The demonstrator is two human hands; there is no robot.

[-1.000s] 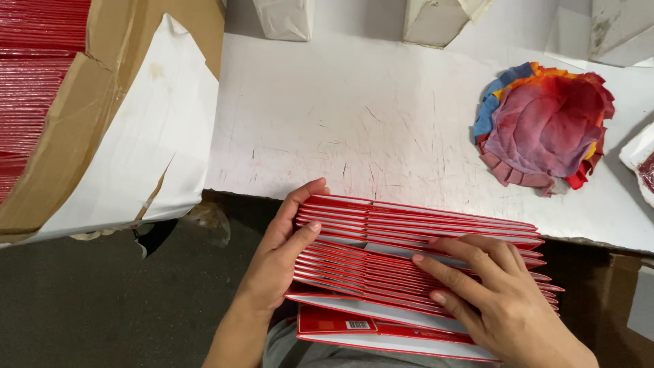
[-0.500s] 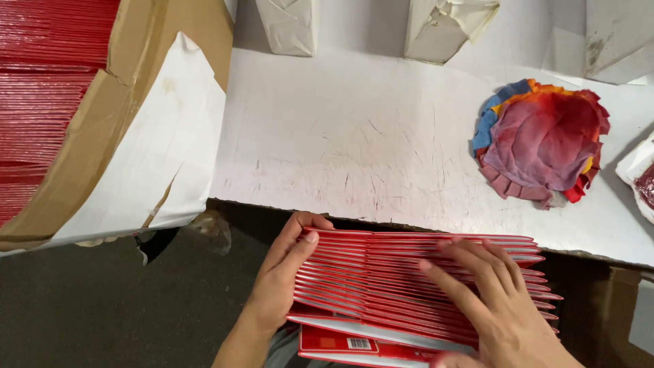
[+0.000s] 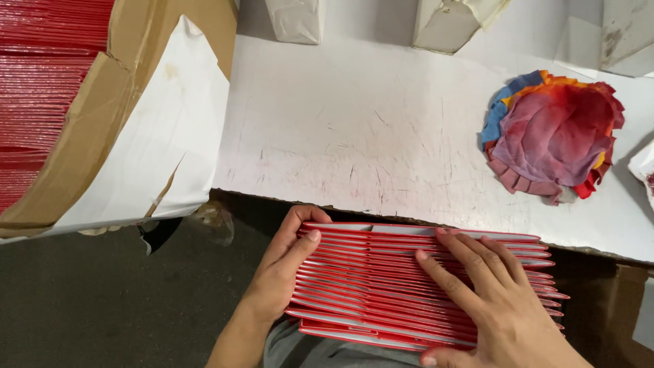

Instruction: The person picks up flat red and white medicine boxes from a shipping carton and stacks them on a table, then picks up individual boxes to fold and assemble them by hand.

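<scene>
A fanned stack of flat red folded cartons rests on my lap, just below the front edge of the white table. My left hand grips the stack's left edge, thumb on top and fingers curled round the side. My right hand lies flat on top of the stack towards the right, fingers spread over the overlapping red edges.
A cardboard box full of the same red cartons stands at the left, lined with torn white paper. A pile of stained coloured rags lies at the table's right. White paper-wrapped blocks stand along the back. Dark floor below left.
The stack has been squared up and drawn closer together. My left hand slid along its left edge and my right hand pressed further over the top. The view shifted slightly.
</scene>
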